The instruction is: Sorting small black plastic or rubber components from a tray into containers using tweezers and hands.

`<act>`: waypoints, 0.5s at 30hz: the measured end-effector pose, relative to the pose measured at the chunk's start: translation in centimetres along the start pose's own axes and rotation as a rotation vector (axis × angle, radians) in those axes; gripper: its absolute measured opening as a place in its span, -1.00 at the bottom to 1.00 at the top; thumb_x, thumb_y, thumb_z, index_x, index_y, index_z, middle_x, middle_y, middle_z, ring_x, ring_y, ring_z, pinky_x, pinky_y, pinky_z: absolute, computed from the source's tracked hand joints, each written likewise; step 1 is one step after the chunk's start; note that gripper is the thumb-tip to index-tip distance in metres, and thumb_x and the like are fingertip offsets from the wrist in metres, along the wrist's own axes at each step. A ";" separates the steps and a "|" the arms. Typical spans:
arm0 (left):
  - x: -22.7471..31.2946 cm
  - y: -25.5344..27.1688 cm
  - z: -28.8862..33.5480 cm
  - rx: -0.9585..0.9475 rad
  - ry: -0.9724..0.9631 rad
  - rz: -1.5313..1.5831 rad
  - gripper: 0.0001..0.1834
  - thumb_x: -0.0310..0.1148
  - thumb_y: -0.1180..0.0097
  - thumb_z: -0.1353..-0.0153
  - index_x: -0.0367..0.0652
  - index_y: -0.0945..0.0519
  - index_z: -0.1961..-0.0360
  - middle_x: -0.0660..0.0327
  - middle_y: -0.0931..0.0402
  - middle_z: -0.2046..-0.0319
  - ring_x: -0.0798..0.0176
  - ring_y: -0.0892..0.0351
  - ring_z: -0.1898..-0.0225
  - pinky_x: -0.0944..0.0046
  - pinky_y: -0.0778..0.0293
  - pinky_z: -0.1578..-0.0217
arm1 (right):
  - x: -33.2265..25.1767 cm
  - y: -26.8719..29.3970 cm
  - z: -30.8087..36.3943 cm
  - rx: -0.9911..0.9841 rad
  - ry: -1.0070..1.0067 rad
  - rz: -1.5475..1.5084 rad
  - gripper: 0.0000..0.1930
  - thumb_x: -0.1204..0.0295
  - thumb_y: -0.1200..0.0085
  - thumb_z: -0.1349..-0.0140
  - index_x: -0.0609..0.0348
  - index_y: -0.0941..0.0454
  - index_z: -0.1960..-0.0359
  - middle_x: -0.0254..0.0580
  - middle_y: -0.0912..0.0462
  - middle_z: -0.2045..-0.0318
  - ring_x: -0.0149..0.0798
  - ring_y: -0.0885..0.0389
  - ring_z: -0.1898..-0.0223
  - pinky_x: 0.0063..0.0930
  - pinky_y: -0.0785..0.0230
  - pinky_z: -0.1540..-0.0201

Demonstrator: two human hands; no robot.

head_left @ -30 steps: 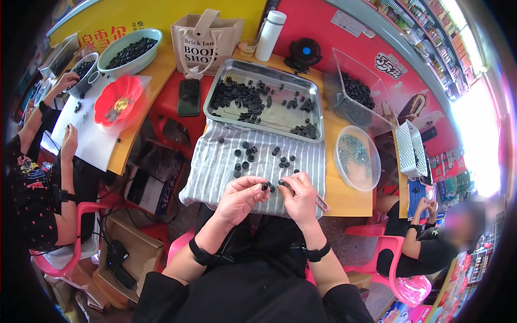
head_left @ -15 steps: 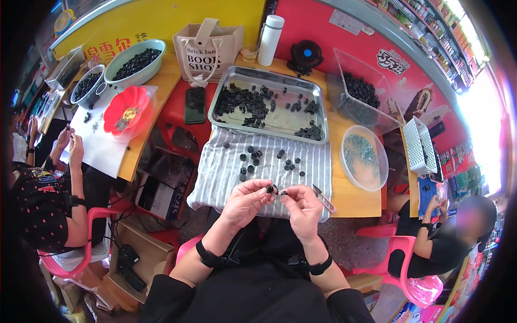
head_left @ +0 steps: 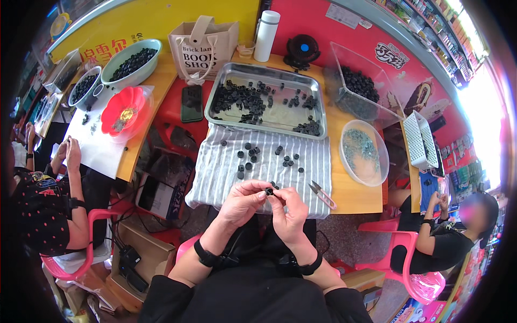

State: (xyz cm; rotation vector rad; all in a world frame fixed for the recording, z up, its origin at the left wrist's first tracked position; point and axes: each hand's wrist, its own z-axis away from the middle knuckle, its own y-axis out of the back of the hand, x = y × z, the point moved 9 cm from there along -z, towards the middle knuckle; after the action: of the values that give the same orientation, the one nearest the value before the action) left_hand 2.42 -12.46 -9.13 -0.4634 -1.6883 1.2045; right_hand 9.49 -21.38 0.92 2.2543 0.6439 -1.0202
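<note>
My left hand (head_left: 243, 205) pinches a small black cylindrical part (head_left: 270, 191) between thumb and forefinger, above the near edge of a striped grey-and-white cloth (head_left: 215, 161). Against it is my right hand (head_left: 288, 214), closed, its fingertips on a second dark piece (head_left: 275, 185); how the two pieces meet is partly hidden. Loose black parts (head_left: 249, 153) of the same sort lie scattered on the cloth beyond my hands. To the right of my right hand are thread snips (head_left: 323, 195), blades pointing away.
Beyond the cloth sits a metal tray (head_left: 269, 133) with many black parts. A round clear tub (head_left: 371, 175) and a clear bin (head_left: 344, 70) stand right; a phone (head_left: 191, 103), bag (head_left: 202, 51), white bottle (head_left: 267, 35) and small fan (head_left: 301, 51) stand farther back. People work at both sides.
My right hand has moved left and inward, bringing its piece against the one in my left hand. The snips, partly covered before, now show fully.
</note>
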 end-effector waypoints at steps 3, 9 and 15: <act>0.0 0.0 0.0 -0.014 -0.006 -0.011 -0.74 -0.58 -0.15 -0.24 -0.28 -0.60 0.03 0.09 -0.62 0.09 0.23 -0.61 0.06 0.24 -0.50 -0.01 | -0.4 -0.1 0.2 0.008 0.055 0.067 -0.87 0.66 -0.21 -0.15 0.31 -0.53 0.28 -0.09 -0.55 0.45 -0.20 -0.54 0.51 -0.46 -0.36 0.48; 0.1 -0.3 0.0 -0.021 0.004 -0.004 -0.75 -0.58 -0.15 -0.24 -0.28 -0.61 0.04 0.05 -0.63 0.10 0.21 -0.62 0.06 0.27 -0.51 0.01 | -1.0 -0.1 0.3 0.025 0.064 0.042 -0.85 0.68 -0.22 -0.13 0.32 -0.56 0.27 -0.10 -0.56 0.44 -0.22 -0.54 0.51 -0.45 -0.36 0.49; 0.5 -0.8 0.0 -0.022 0.007 0.026 -0.74 -0.60 -0.14 -0.23 -0.30 -0.61 0.04 0.04 -0.63 0.10 0.22 -0.63 0.07 0.32 -0.52 0.04 | -0.9 0.0 0.1 0.031 0.016 -0.021 -0.81 0.72 -0.18 -0.13 0.33 -0.57 0.21 -0.09 -0.59 0.41 -0.24 -0.57 0.47 -0.47 -0.40 0.44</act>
State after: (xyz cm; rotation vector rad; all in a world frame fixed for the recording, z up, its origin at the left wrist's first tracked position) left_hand 2.36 -12.47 -8.24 -0.5043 -1.6961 1.2031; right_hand 8.88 -21.64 1.59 2.2894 0.6645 -1.0296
